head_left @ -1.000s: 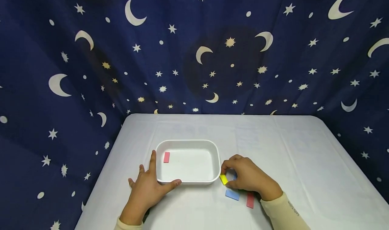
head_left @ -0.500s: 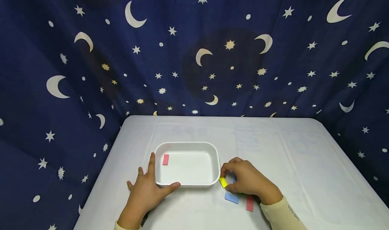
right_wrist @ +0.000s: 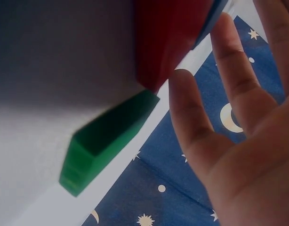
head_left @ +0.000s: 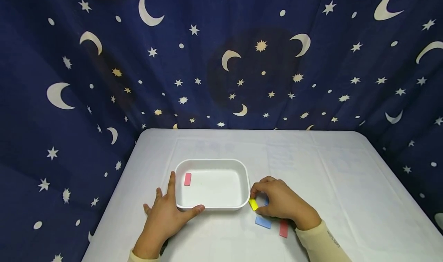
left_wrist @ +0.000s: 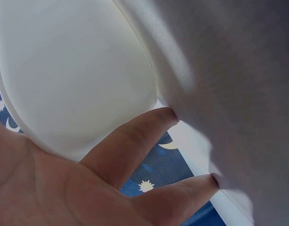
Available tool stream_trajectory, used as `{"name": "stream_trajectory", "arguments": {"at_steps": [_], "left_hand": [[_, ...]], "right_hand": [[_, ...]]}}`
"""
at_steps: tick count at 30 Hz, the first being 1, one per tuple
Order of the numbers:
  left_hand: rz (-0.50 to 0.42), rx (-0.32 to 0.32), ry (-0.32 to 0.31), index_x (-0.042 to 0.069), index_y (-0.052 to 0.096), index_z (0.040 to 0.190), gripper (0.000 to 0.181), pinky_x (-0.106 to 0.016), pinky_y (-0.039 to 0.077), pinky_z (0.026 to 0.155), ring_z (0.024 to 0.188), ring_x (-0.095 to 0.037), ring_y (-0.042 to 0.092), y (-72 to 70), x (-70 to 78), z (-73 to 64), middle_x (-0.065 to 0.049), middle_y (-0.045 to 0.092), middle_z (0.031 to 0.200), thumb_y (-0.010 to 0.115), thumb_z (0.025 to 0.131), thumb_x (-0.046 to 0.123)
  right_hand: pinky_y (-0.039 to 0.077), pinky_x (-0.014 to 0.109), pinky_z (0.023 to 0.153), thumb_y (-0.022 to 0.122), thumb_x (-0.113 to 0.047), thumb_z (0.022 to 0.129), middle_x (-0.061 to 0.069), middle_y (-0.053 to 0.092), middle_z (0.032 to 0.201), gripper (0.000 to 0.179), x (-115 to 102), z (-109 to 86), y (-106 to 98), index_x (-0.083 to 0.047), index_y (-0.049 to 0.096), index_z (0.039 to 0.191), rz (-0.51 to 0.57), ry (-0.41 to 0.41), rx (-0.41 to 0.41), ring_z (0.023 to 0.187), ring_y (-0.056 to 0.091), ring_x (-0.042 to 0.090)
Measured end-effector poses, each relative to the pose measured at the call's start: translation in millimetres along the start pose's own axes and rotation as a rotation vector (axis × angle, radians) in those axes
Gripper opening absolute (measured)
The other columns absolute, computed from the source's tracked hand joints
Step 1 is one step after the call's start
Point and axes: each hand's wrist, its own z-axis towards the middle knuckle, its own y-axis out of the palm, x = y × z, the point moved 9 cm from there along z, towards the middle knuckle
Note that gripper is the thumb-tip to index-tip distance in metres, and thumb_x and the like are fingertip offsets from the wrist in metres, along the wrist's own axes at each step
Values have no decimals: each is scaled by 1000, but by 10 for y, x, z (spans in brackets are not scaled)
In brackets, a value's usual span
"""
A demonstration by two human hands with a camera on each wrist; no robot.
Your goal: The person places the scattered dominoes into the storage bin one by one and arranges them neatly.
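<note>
A white rectangular tray [head_left: 177, 200] lies on the table, with one pink block [head_left: 187, 179] in its left part. My left hand [head_left: 164, 216] spreads its straight fingers against the tray's left side, the thumb along the near edge. By the tray's right corner, my right hand [head_left: 283, 201] pinches a yellow block [head_left: 253, 204] between thumb and fingertip. Just below lie a light blue block [head_left: 263, 222] and a red block [head_left: 283, 228]. Another blue block [head_left: 266, 201] peeks through the ring of thumb and finger. A green block [right_wrist: 104, 141] shows only in the right wrist view.
White cloth covers the table [head_left: 328, 169], which has rounded far corners. A dark blue curtain [head_left: 194, 62] with moons and stars hangs behind it and along both sides.
The head view has shifted slightly. Both hands, the tray and the blocks keep the same places relative to each other, the yellow block still between the right thumb and finger.
</note>
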Motion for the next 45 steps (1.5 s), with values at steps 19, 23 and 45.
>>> {"name": "stream_trajectory", "arguments": {"at_steps": [19,23,45], "left_hand": [[0,-6,-1,23,-1,172,152,-95,8,97,146,-63,30,-15,5,-6,-26,54,151,61,58,103],[-1,-7,-3,22,0,172,152,-95,8,96,146,-63,30,-7,0,-13,-25,56,150,63,59,102],[-17,32,-4,24,4,172,154,-95,10,96,146,-62,33,-22,-1,-6,-21,60,147,67,55,101]], "right_hand": [[51,40,86,98,-23,66,-18,68,100,43,-2,5,11,-35,73,99,-10,19,-14,102,57,9],[51,39,85,98,-23,66,-17,68,100,42,-11,1,18,-35,73,98,-19,21,-19,100,57,8],[49,40,83,97,-23,67,-19,67,92,40,-50,64,-84,-30,72,97,-83,-23,-29,90,60,14]]}}
